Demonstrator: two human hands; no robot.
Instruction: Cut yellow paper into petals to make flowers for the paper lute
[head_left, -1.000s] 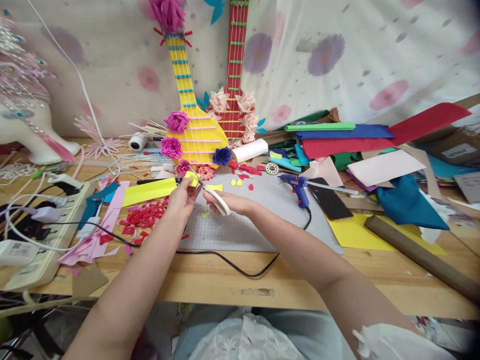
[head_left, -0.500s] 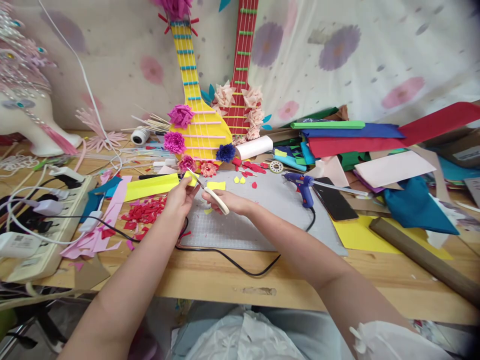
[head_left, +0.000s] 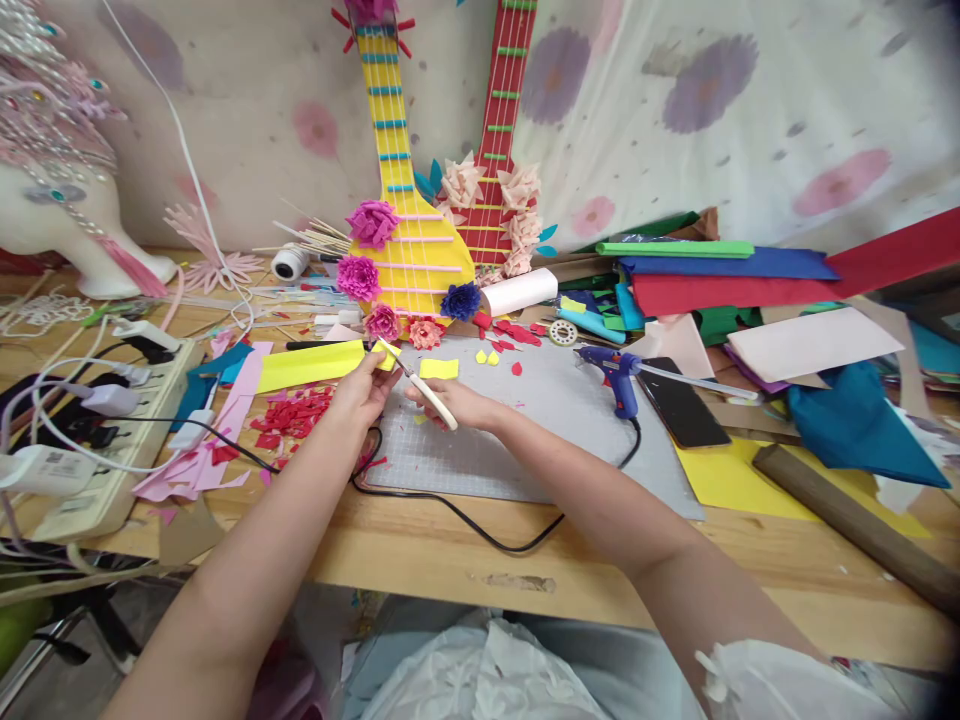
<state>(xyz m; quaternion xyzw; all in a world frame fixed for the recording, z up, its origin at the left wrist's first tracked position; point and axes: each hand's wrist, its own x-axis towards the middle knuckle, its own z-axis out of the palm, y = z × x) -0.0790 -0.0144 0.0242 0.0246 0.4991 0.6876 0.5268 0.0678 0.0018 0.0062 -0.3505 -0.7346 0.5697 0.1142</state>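
My left hand [head_left: 365,388] pinches a small piece of yellow paper [head_left: 388,355] above the left part of the grey cutting mat [head_left: 510,450]. Closed round the white handles of a pair of scissors [head_left: 435,400] is my right hand [head_left: 466,403], and the blades point up and left against the yellow paper. Behind the hands lie another yellow piece [head_left: 439,369] and two small yellow petal shapes [head_left: 487,357]. A longer yellow strip [head_left: 311,367] rests left of my left hand, by a heap of red paper scraps [head_left: 289,420].
A yellow paper lute [head_left: 420,260] with paper flowers and a red one [head_left: 487,215] lean at the back. Right of my hands are a blue glue gun [head_left: 613,375], its black cord, a phone [head_left: 686,400] and coloured paper. A power strip [head_left: 112,450] stands left.
The whole view has shifted slightly, so things appear a little further right. Both hands keep their hold on the paper and scissors, and the blades stay at the yellow paper.
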